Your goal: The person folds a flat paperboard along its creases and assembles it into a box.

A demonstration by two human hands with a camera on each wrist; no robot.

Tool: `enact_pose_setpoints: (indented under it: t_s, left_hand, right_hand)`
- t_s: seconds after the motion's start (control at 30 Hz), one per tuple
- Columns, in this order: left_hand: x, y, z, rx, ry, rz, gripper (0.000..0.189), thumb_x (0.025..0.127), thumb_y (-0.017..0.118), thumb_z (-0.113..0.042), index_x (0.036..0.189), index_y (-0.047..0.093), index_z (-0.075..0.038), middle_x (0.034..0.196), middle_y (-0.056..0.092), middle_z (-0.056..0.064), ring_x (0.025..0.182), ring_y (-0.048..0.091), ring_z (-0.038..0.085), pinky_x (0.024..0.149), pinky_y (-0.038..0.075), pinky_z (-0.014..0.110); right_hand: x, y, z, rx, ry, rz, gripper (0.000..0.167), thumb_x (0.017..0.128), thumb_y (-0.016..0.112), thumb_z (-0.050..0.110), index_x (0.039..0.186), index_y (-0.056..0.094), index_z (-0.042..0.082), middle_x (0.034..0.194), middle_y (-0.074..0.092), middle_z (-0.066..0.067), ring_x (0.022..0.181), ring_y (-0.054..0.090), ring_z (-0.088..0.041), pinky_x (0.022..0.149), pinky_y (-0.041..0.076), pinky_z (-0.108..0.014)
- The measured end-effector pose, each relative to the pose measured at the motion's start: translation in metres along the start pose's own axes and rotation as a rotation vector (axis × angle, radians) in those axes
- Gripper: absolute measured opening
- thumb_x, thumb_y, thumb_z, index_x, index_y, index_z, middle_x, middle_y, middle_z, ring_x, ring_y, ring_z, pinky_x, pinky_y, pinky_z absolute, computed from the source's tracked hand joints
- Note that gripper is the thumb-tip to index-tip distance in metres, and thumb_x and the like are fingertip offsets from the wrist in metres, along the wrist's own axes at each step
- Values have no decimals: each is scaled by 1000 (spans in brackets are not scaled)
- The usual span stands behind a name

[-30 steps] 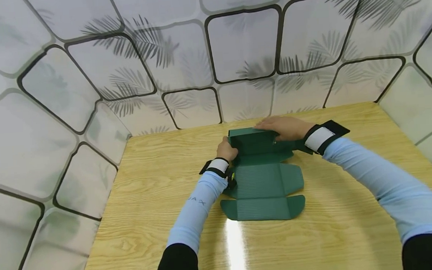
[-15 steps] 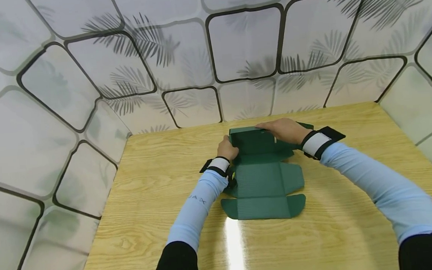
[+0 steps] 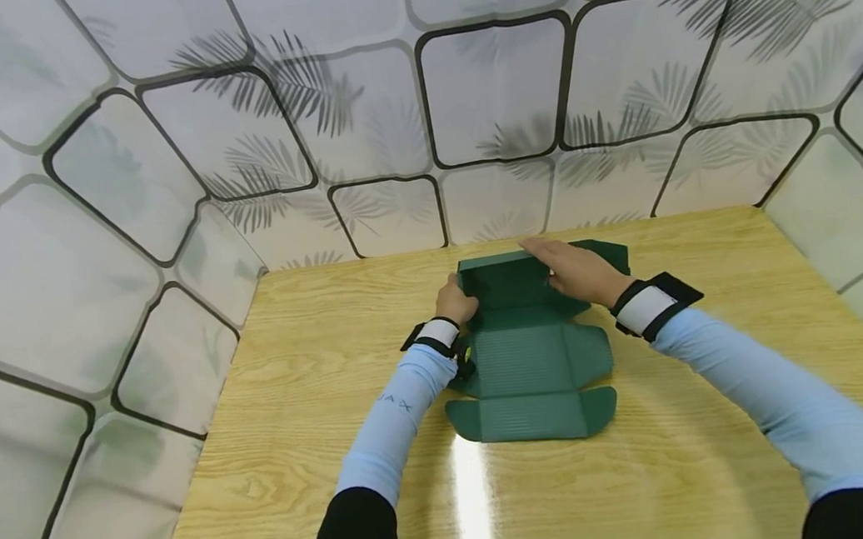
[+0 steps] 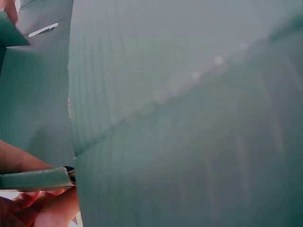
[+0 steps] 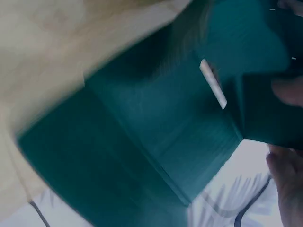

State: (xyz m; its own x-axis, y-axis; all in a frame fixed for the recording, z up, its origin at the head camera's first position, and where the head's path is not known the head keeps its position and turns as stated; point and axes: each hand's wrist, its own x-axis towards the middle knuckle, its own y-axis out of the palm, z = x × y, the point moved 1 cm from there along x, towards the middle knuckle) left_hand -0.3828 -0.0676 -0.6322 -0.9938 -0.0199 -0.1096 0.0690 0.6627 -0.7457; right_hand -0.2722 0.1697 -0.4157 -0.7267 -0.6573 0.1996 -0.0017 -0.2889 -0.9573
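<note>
A green cardboard box (image 3: pixel 522 363), partly unfolded, lies on the wooden table with its back panel (image 3: pixel 503 283) raised. My left hand (image 3: pixel 455 300) pinches the upright left wall; in the left wrist view its fingers (image 4: pixel 57 208) close on the cardboard edge from both sides. The right hand (image 3: pixel 580 270) lies against the right part of the raised panel, its fingers extended at the top edge and the thumb lower on the inner face. A wide flap (image 3: pixel 605 251) stands out behind this hand. In the right wrist view a pale slot (image 5: pixel 213 84) shows in the cardboard.
The box's front flaps (image 3: pixel 532 418) lie flat toward me. Wood-grain tabletop (image 3: pixel 319 377) surrounds the box. A patterned curtain (image 3: pixel 494 90) rises behind the table's back edge, with more of it at both sides.
My right hand has shifted slightly right, and more of the flap behind it shows now. The left hand keeps its hold in about the same place.
</note>
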Motion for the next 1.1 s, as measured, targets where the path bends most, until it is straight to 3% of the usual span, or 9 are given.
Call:
enact_pose_setpoints:
  t_s: [0.1,0.23,0.33,0.47,0.57,0.63,0.83,1.0,1.1]
  left_hand:
    - [2,6,7,1,16,-27,73,78,57,-14,147,34,-6,114,66,22,92,64,26,63,48,32]
    - [7,15,15,-44,-17,11,72,81,57,-15,148,33,-8,122,63,19,106,62,28,73,52,35]
    - [7,17,19,-85,-26,16,66,80,58,-14,142,39,-7,122,63,18,109,61,28,77,52,39]
    - [2,13,21,-74,-5,-14,56,77,56,-15,131,46,-5,116,64,17,104,61,26,77,51,35]
    - [2,9,23,-73,18,-20,57,77,55,-17,132,46,-5,117,63,17,104,60,26,78,51,34]
    - [4,6,23,-83,11,3,60,79,55,-17,137,44,-7,121,63,16,109,60,27,81,51,36]
    - [16,12,25,-46,-18,6,62,79,55,-14,139,44,-6,125,62,16,114,58,29,86,51,39]
    - [48,38,50,-67,-1,8,62,78,58,-21,138,43,-16,120,63,11,108,61,25,79,52,35]
    - [64,49,62,-97,-11,38,67,79,59,-23,143,38,-19,118,63,9,98,62,23,68,50,33]
  right_hand:
    - [-16,2,4,37,-6,-162,67,87,64,-6,146,33,-6,144,42,-29,125,48,-43,84,49,-50]
    - [-46,8,7,49,-16,-399,65,81,69,-8,140,42,-7,135,51,-29,115,55,-42,79,50,-48]
    - [-72,15,13,116,30,-446,59,80,71,-7,135,49,-7,133,54,-28,114,57,-42,82,49,-49]
    - [-100,24,22,290,187,-342,41,96,58,8,133,52,-8,136,51,-30,121,51,-47,91,45,-56]
    - [-107,29,25,399,309,-239,42,104,42,18,136,49,-9,139,47,-32,125,46,-50,95,41,-60]
    - [-106,31,25,453,345,-177,45,106,37,20,138,46,-10,142,44,-32,129,43,-50,99,38,-61]
    - [-92,36,23,514,305,-26,49,107,36,23,145,36,-7,149,35,-29,137,34,-48,107,30,-60]
    - [-82,35,22,424,233,37,49,105,40,24,145,39,-5,147,40,-28,134,39,-46,105,34,-59]
    - [-75,33,21,356,223,54,47,105,40,26,141,46,-4,141,47,-27,129,46,-44,104,38,-56]
